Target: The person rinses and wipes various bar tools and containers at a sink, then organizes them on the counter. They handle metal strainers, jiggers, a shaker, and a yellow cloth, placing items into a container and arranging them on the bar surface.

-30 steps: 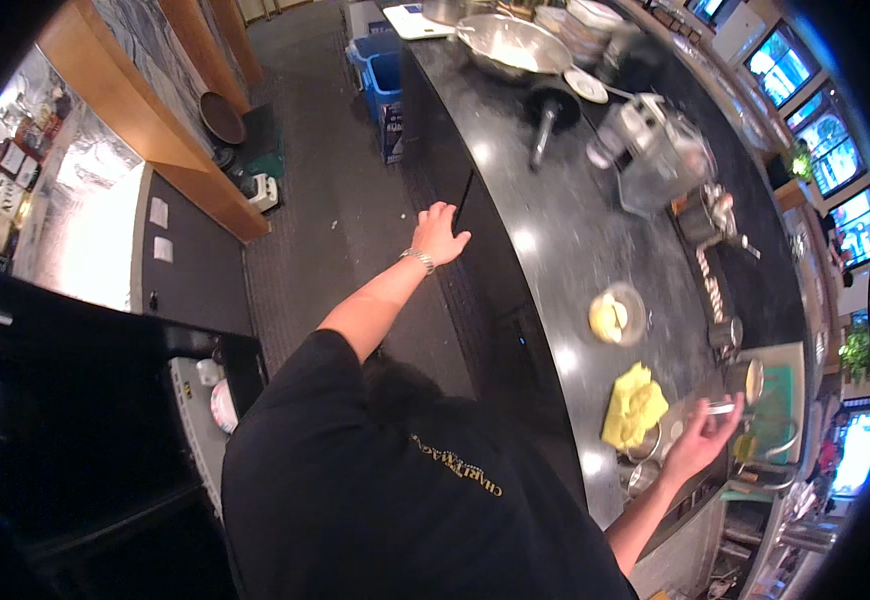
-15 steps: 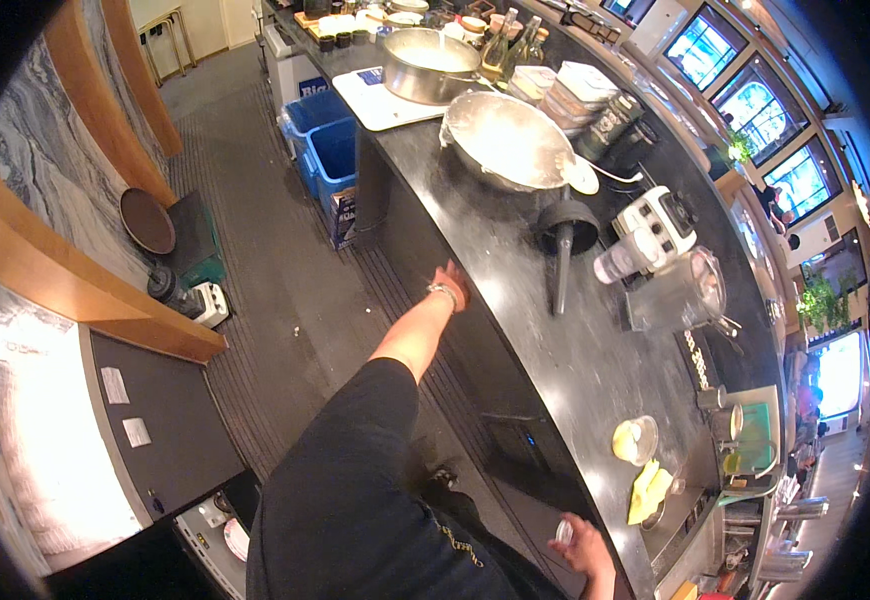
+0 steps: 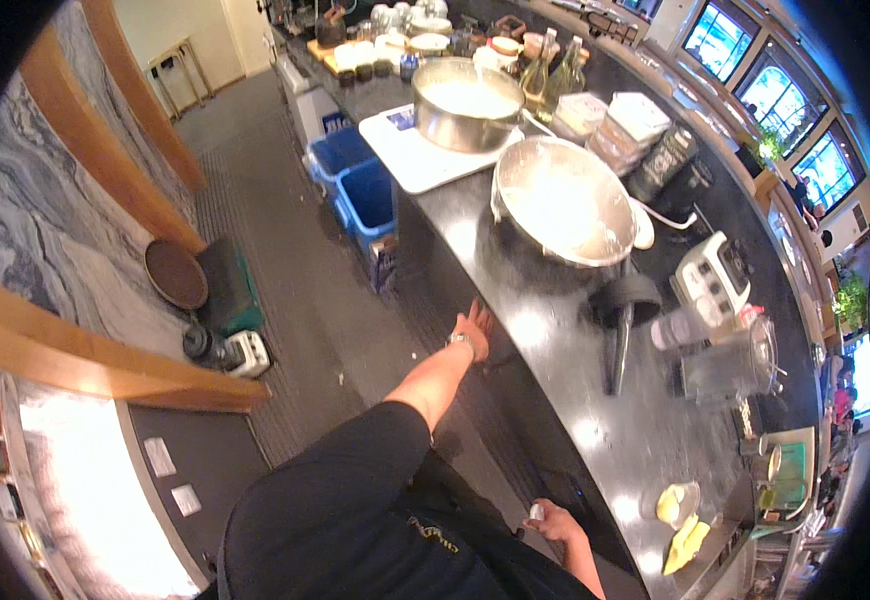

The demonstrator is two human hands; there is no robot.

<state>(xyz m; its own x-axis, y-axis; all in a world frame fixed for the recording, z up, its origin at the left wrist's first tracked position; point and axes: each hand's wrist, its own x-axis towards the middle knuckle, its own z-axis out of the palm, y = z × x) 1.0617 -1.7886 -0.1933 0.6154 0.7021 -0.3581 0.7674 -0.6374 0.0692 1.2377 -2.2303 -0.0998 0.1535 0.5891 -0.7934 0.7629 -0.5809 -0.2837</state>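
Observation:
My left hand (image 3: 474, 331) reaches out beside the front edge of the dark counter (image 3: 555, 370), fingers stretched and holding nothing. I cannot tell whether its fingertips touch the dark panel below the edge. Lower down, my right hand (image 3: 557, 524) is closed on a small whitish, partly clear object (image 3: 536, 511), too small to name. On the counter beyond my left hand stands a large steel bowl (image 3: 565, 200) with whitish residue inside. Close to it lies a black round-headed utensil (image 3: 623, 330) with its handle pointing toward me.
A wide metal pot (image 3: 467, 132) rests on a white board (image 3: 420, 170). Blender base (image 3: 712, 282), clear jug (image 3: 725, 372) and yellow cloth (image 3: 687, 545) are along the counter. Blue bins (image 3: 368, 200) stand on the floor; another blender (image 3: 245, 352) sits by the marble wall.
My view has shifted, so the counter things appear lower and further right. My left hand is still stretched out at the counter edge; my right hand keeps hold of the small object.

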